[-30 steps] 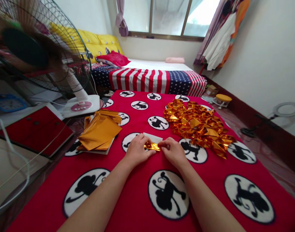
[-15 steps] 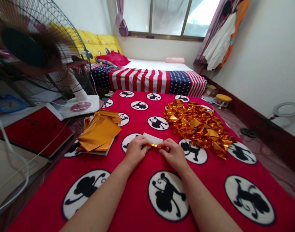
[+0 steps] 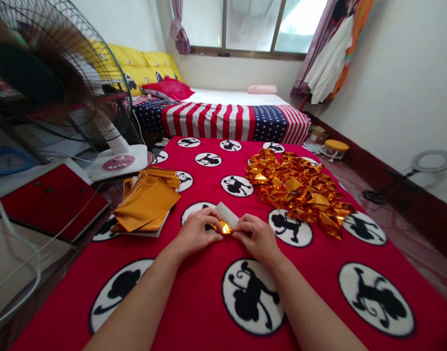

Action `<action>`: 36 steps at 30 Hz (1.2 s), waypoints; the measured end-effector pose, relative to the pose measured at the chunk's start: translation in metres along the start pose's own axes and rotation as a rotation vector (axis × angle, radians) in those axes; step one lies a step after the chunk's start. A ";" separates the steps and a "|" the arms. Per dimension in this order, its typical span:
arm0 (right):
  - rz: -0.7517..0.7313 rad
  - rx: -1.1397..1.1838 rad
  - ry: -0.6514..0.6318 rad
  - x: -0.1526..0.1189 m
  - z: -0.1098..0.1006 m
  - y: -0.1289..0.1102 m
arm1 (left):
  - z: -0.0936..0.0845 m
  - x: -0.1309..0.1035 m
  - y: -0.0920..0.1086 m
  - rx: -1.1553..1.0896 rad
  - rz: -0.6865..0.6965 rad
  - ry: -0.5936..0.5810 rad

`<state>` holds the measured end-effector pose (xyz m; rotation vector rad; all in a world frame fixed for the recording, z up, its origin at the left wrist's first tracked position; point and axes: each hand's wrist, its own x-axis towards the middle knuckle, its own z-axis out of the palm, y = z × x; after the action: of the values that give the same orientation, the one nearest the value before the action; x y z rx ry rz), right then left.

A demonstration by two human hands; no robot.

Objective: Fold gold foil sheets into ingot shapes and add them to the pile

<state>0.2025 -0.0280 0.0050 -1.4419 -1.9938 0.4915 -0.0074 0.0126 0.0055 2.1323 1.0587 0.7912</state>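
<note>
A sheet of gold foil paper (image 3: 226, 214) lies on the red monkey-print cloth (image 3: 194, 292), its pale backing facing up at the far side and a shiny gold fold at the near edge. My left hand (image 3: 199, 228) pinches the fold's left end between thumb and fingers. At the right end, my right hand (image 3: 255, 238) grips the same sheet with thumb and forefinger. Left of my hands is a stack of flat gold foil sheets (image 3: 146, 202). Many folded gold foil pieces (image 3: 296, 187) are heaped to the right.
An electric fan (image 3: 119, 158) stands at the left beside a red panel (image 3: 51, 200). Behind the cloth is a bed (image 3: 223, 122) with a star-and-stripe cover. A yellow stool (image 3: 336, 145) and a ring light (image 3: 433, 160) are on the right.
The sheet has turned slightly, and its pale corner now points up more. My left hand has shifted left and toward me; more of the gold fold shows.
</note>
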 end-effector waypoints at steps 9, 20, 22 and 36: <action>0.068 -0.019 0.045 -0.004 0.005 -0.005 | 0.002 0.002 0.002 0.030 -0.013 0.020; 0.212 -0.037 0.122 0.000 0.013 -0.011 | 0.007 0.004 0.002 0.064 -0.080 0.064; 0.237 -0.048 0.133 0.001 0.015 -0.011 | 0.008 0.005 0.001 0.074 -0.077 0.067; 0.261 -0.125 0.139 0.003 0.017 -0.013 | 0.012 0.006 0.005 0.128 -0.104 0.095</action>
<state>0.1807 -0.0284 0.0015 -1.7766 -1.7630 0.3696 0.0064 0.0122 0.0029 2.1433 1.2901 0.8011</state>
